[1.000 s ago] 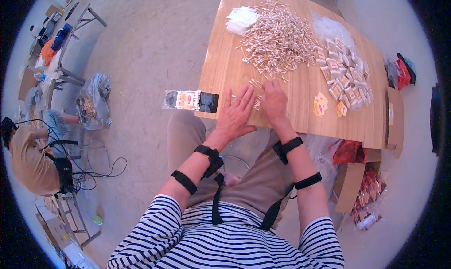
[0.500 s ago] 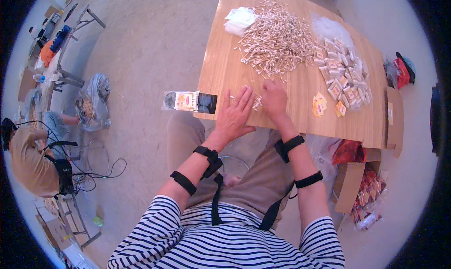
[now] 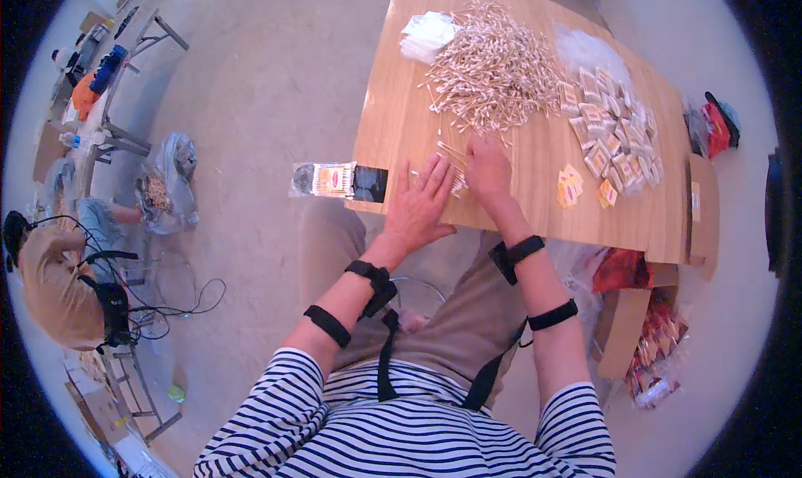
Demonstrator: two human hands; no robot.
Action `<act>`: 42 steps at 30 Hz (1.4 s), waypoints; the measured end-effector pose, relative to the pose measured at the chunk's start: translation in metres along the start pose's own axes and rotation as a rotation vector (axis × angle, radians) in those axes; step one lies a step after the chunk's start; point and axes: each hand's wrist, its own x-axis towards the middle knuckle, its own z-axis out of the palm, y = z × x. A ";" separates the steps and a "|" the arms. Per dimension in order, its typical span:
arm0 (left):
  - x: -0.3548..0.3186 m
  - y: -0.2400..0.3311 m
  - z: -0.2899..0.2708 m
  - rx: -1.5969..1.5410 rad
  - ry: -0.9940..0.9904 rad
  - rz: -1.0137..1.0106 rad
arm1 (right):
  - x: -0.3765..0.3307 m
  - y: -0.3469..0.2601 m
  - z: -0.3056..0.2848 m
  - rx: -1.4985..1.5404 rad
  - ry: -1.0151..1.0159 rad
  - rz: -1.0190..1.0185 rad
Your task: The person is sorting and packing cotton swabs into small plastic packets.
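Observation:
My left hand (image 3: 420, 201) lies flat on the wooden table (image 3: 535, 196) near its front edge, fingers stretched and slightly apart. Just right of its fingertips is a small group of loose cotton swabs (image 3: 455, 162), partly hidden by both hands. On the other side of them my right hand (image 3: 489, 171) rests with its fingers bent inward and closed. Its fingertips are hidden, so what they hold cannot be made out. Beyond both hands rises a large heap of cotton swabs (image 3: 494, 69), with a few stray ones at its near edge.
Wrapped swab packs (image 3: 614, 140) pile up at right, near yellow cards (image 3: 570, 186). Clear bags (image 3: 591, 52) and white bags (image 3: 428, 37) lie at the back. A swab pack (image 3: 332, 180) overhangs the left edge. A cardboard box (image 3: 625, 328) stands below; another person (image 3: 63, 282) sits at left.
Several cotton swabs now show between the heap and my hands, beside the right fingertips. Both hands stay in nearly the same place.

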 end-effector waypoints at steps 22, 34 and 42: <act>-0.002 -0.005 -0.014 0.026 -0.042 0.036 | -0.055 0.013 -0.009 0.268 0.130 -0.216; -0.019 0.004 -0.002 0.062 0.044 -0.018 | -0.098 -0.026 0.001 -0.083 -0.044 -0.228; -0.024 -0.008 0.014 0.084 0.119 0.016 | -0.092 -0.036 0.038 -0.154 0.225 -0.329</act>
